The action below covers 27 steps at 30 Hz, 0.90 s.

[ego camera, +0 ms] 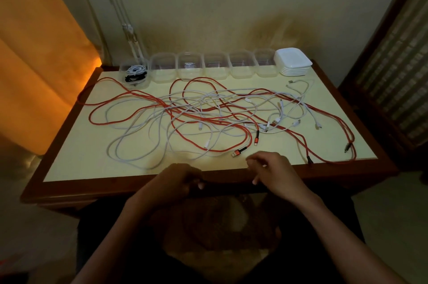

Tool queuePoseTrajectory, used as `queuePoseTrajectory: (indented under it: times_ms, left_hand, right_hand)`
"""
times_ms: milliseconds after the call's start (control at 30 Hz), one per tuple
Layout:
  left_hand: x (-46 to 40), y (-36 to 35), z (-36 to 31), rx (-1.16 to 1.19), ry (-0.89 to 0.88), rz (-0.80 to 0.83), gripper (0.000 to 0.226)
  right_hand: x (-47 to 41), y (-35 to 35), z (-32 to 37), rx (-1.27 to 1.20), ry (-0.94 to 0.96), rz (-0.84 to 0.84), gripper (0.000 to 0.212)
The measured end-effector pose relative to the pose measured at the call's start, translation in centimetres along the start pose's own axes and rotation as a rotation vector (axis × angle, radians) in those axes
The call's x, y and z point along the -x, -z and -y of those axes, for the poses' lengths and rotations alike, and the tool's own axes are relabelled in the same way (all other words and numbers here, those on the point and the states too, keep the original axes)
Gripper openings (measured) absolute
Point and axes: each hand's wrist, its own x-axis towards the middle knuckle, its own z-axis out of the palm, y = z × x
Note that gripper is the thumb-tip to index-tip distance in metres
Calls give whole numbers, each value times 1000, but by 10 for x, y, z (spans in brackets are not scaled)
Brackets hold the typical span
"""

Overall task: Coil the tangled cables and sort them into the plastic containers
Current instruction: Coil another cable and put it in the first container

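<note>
Both hands (176, 179) (275, 170) hover loosely curled, fingers holding nothing. Those cables (208, 112) look limp and snaggy; best grab the red plug (238, 152) nearest them.

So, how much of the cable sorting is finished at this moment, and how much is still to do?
Little is done: only the leftmost container holds coiled cables, one white and one black. The other five containers look empty, and the lids sit stacked. Nothing is clearly in hand: the left hand and right hand hover at the near table edge. The red cables and white cables remain tangled.
</note>
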Motion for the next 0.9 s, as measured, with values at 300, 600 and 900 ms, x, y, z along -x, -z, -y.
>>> queuePoseTrajectory:
  times_ms: [300,600,900]
  left_hand:
    - [-10,-20,-22,-56,-63,-234,25]
    - [-11,-42,-15,58,-128,-353,27]
    - [-10,-51,-22,276,-252,-374,20]
  right_hand:
    - [17,-11,17,-183,35,412,18]
    - [22,-26,10,-459,65,304,18]
    - [15,-46,2,-137,566,54,18]
